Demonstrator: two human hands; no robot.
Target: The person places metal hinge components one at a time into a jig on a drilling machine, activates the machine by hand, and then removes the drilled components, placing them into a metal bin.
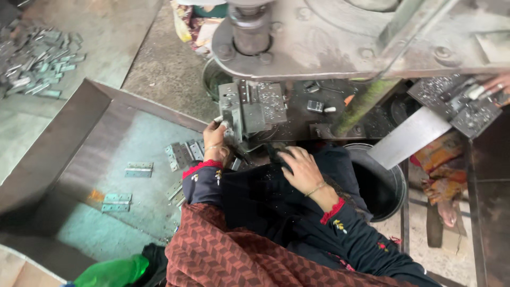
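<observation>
My left hand [214, 139] reaches up to the grey die block [237, 112] of a heavy press, its fingertips pinched on a small pale metal piece [219, 119] at the block's left side. My right hand [300, 168] lies palm down on the dark cloth over my lap, fingers spread and holding nothing. A few flat metal hinges [184, 154] lie just left of my left wrist on a sloped metal tray [79, 154]. Both wrists wear thin bangles and dark sleeves with red cuffs.
More hinges [139, 169] [117, 202] lie scattered on the tray, and a heap of them [37, 56] sits on the floor at the far left. A black bucket [383, 183] stands to my right. Another person's hand [498, 83] and foot [447, 211] show at the right.
</observation>
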